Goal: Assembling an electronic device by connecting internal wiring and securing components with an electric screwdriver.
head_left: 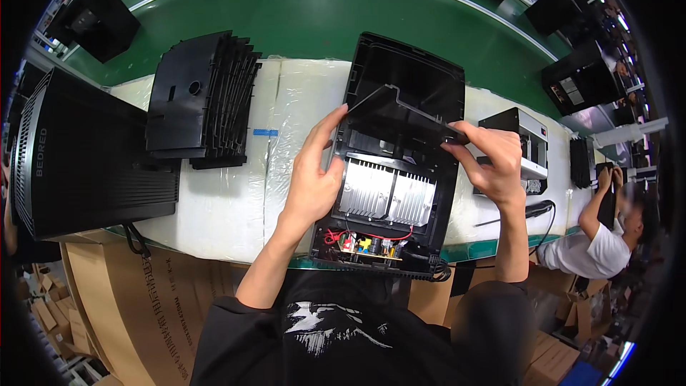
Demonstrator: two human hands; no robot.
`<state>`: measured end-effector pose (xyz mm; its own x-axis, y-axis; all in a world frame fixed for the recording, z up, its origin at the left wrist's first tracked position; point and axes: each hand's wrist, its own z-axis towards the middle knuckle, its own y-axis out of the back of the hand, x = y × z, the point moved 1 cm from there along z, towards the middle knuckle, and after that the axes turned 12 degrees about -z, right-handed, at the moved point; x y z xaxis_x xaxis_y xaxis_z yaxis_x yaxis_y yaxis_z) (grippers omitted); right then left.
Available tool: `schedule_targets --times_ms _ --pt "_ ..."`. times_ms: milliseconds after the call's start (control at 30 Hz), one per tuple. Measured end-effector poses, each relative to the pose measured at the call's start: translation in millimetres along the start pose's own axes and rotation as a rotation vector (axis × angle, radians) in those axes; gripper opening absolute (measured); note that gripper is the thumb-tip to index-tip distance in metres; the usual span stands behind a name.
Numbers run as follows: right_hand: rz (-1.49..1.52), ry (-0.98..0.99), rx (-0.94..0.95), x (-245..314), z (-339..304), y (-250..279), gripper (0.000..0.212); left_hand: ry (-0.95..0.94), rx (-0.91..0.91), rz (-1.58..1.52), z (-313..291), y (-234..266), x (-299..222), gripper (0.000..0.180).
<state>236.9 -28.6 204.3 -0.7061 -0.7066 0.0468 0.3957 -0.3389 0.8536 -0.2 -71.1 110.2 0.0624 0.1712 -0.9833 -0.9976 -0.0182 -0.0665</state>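
Right hand (494, 163): pinching a tilted black panel (389, 118) by its edge.
Left hand (314, 180): spread, fingertips at its left side.
Open case (407, 61): beneath, on the worktop (311, 86).
Panel step: seemingly fitting or removal; calls for level control.

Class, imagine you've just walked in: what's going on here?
A person pinches a thin black panel at its right end with the right hand; the left hand, thumb and fingers apart, is at its left end. The panel is tilted over an open black casing, whose silvery heat sinks and circuit board are exposed.
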Motion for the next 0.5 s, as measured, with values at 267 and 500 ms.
schedule_targets --times_ms 267,500 --pt "-0.028 0.007 0.037 2 8 1 0.029 -0.018 -0.012 0.035 0 1 3 0.060" --pt "-0.064 0.043 0.085 1 12 2 0.031 -0.003 -0.017 -0.025 1 0 5 0.060"
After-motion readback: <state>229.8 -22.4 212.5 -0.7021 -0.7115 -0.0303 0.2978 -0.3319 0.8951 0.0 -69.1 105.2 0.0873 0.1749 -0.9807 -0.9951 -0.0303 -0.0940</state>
